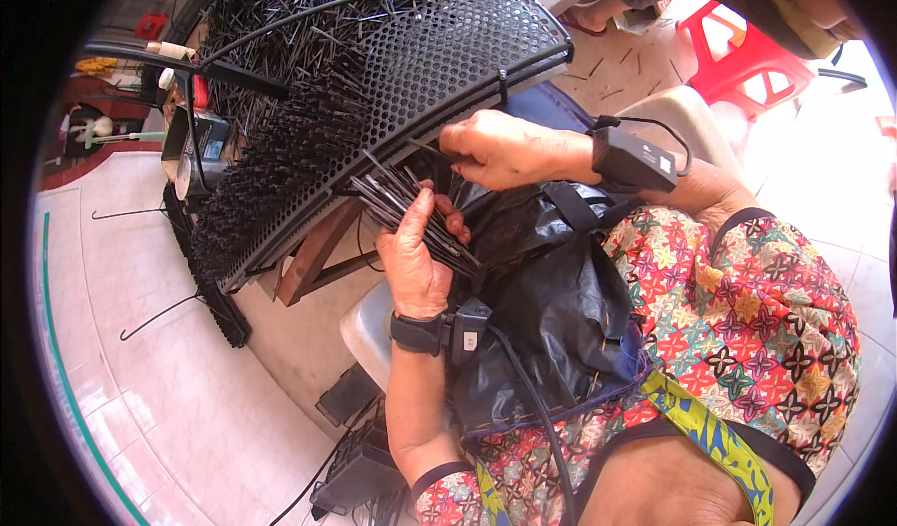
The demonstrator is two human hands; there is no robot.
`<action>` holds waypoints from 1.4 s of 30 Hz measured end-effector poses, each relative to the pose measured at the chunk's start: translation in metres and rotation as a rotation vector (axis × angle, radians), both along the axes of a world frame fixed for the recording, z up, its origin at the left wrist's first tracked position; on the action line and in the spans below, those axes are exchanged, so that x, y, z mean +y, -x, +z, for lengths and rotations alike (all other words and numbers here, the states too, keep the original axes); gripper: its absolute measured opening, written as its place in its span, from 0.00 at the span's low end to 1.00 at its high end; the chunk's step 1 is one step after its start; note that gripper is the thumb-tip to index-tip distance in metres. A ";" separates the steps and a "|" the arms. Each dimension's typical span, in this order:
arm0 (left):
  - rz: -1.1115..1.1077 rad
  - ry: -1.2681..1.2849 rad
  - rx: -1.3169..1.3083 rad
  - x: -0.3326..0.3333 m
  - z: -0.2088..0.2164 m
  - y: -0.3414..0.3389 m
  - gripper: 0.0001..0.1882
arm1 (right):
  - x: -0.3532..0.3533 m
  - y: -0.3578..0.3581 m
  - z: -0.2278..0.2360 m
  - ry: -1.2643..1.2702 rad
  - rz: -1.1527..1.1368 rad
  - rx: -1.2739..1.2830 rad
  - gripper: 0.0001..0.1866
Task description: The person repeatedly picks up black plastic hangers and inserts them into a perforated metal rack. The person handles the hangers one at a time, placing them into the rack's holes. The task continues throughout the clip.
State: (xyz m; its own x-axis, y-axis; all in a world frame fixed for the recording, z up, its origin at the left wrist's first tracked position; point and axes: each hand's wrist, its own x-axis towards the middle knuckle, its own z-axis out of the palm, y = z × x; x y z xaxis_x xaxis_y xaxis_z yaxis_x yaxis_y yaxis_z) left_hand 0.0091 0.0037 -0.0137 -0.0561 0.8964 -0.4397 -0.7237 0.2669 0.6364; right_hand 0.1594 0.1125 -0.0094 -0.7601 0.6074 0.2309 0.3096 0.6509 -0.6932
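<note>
My left hand (411, 255) is closed around a bundle of thin dark sticks (388, 194), its thumb lying across them. Just above and to the right, my right hand (505, 152) pinches a single dark stick (428, 149), its end pointing at the near edge of a perforated black board (439, 45). Rows of small round holes cover this board. Many upright dark sticks (271, 162) fill its left part, while holes at the right stand bare. A black plastic apron (533, 292) covers my lap beneath both hands.
A large heap of loose dark sticks (271, 12) lies behind the board. A brown wooden support (313, 264) stands under it. Cans and boxes (201, 138) sit at the left. A red plastic stool (747, 59) and another person's leg (612, 7) are at the far right.
</note>
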 end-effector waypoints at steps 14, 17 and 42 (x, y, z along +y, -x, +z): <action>0.030 0.001 -0.015 -0.004 -0.010 0.000 0.09 | 0.033 0.037 0.028 -0.135 -0.230 0.467 0.22; 0.044 -0.005 0.021 -0.006 -0.007 -0.001 0.09 | 0.038 0.054 0.025 -0.272 -0.262 0.543 0.20; -0.054 -0.135 0.203 -0.005 -0.005 -0.002 0.09 | 0.017 0.040 0.029 0.179 -0.054 0.193 0.10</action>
